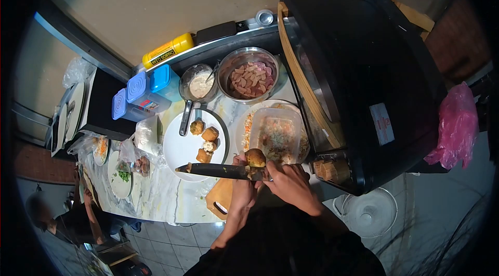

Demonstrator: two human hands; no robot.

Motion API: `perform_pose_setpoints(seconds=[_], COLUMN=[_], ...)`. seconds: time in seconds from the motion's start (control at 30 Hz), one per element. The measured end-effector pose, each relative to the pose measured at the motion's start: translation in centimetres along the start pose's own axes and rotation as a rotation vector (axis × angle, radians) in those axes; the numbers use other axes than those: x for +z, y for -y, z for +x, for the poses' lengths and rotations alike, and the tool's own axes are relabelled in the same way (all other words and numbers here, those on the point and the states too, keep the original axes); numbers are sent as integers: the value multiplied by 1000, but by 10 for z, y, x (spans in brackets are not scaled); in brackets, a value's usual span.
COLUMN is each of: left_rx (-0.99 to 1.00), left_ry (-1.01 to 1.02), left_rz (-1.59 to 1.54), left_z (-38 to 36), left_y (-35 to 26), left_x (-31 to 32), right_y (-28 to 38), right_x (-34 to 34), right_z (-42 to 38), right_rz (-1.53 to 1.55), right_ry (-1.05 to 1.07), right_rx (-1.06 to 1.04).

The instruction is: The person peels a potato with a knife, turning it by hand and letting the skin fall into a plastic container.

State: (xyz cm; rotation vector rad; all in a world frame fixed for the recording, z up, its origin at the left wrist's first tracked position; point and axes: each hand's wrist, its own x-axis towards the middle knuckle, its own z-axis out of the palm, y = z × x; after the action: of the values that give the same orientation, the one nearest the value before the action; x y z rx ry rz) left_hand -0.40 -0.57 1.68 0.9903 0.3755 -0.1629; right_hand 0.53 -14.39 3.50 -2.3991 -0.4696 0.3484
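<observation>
My left hand is closed around a browned, roundish piece of food, which looks like fried tofu. In my right hand is a dark-bladed knife, its blade reaching left across my left hand and bits of food stuck to it. The cut itself is hidden by my fingers. Beyond the blade, a white plate holds several similar browned pieces, one showing pale filling. Just past my hands, a clear plastic container with a chopped mixture rests on a plate of shredded vegetables.
A steel bowl of sliced meat and a pan of pale batter stand behind. A wooden board lies at the counter's front edge. A large black appliance blocks the right. Another person works at far left.
</observation>
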Motion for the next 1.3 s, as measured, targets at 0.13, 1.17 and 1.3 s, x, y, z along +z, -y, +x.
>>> perform_pose_setpoints(seconds=[0.13,1.17,1.3], left_rx=[-10,98,118], left_ry=[-25,-114,-56], left_rz=[-23,23,58], left_z=[0,-18,-20], left_y=[6,9,10], left_x=[-5,-1,-6], right_y=[-3,9,11], right_x=[5,7,7], right_z=[-4,-20,-20], right_rz=[-49,-74,-101], right_ry=[-63,-86,-109], right_rx=[-49,-50,-65])
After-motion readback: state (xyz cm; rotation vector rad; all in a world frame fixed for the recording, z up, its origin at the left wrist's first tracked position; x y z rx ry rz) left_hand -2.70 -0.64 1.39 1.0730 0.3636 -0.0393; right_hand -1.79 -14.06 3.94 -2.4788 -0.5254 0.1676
